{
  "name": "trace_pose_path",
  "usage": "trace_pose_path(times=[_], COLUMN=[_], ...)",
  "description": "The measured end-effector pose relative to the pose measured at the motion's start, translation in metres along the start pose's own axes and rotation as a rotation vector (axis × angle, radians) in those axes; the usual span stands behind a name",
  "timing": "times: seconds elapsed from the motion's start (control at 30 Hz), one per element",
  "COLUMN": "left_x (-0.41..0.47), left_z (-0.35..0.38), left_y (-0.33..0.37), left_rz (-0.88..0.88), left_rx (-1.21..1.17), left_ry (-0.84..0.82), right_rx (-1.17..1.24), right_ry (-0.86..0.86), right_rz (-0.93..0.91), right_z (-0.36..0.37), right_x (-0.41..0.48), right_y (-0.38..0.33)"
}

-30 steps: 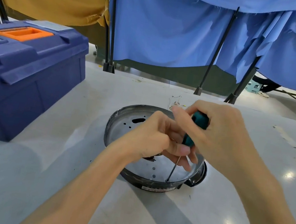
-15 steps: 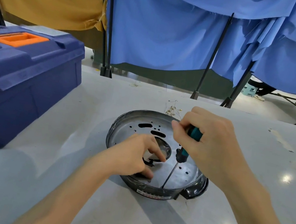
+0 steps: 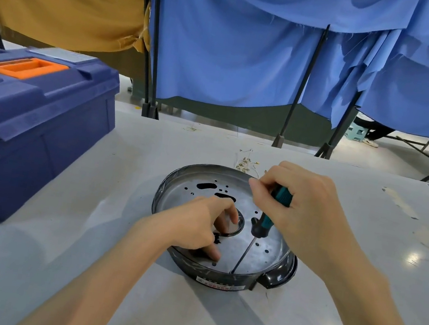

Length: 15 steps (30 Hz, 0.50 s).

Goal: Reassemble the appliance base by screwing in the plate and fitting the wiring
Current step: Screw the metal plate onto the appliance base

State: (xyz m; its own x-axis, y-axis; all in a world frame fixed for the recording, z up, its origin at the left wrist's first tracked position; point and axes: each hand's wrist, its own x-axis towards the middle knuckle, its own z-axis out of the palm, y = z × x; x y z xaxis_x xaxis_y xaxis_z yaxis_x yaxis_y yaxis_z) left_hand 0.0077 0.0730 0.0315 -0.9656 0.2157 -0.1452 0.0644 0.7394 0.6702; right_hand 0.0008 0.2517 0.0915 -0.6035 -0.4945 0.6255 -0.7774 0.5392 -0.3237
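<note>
Head: base (image 3: 245, 282) on grey table (image 3: 53, 263), blue curtains (image 3: 224, 52) behind.

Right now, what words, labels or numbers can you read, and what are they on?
Nothing can be read.
Sticker on the near wall of the base: red and white, print too blurred to read.
Pale panel on the lid of the toolbox: no text can be made out.
</note>
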Motion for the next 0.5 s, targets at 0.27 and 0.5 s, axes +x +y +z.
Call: trace_pose_path(times=[0.27,0.5], left_x=[0.005,0.011], left_z=[-0.003,-0.005], left_y=[-0.005,-0.004], left_rz=[-0.015,-0.022], left_rx=[0.051,0.109], left_ry=[-0.051,-0.083], right_rx=[0.131,0.182], right_ry=[0.317,-0.660], right_rz=[0.494,0.944], right_z=[-0.039,-0.019], right_x=[0.002,-0.031], right_y=[0.055,0.110])
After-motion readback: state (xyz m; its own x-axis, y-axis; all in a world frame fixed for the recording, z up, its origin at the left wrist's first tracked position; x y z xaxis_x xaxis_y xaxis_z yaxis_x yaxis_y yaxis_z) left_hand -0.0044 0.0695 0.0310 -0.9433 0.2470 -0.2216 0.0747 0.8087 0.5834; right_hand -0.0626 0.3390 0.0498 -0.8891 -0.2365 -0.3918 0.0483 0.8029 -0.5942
